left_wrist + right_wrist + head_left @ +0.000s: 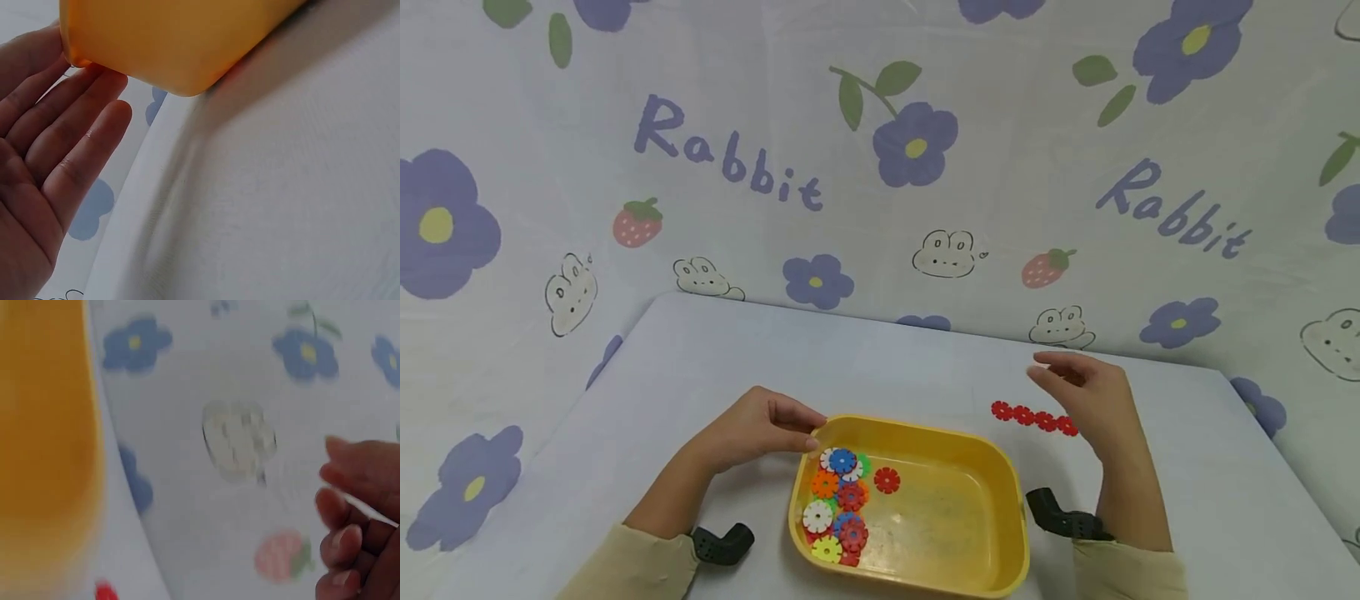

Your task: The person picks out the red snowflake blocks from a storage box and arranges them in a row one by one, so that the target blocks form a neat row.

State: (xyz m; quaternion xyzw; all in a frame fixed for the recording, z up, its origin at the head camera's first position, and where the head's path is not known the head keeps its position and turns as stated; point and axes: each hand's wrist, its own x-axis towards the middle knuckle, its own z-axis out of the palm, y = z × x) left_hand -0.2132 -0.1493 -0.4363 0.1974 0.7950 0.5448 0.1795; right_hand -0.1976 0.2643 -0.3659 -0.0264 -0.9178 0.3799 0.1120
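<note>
My left hand (771, 429) grips the top left corner of a yellow plastic basin (917, 573) by its rim; in the left wrist view several fingers (75, 134) lie against the outside below the rim. Snowflake building discs (852, 497) in several colours are piled along the basin's left side. One red disc (887, 480) lies apart from them on the bottom. My right hand (1097, 400) is raised right of the basin, fingers loosely bent, with nothing visible in it. Close by, a row of joined red discs (1034, 418) lies on the table, its right end next to the hand.
A white cloth covers the table (737, 350). Behind it hangs a curtain (865, 225) printed with flowers, rabbits and strawberries. Black curved mounts sit on the left wrist (722, 544) and the right wrist (1067, 518).
</note>
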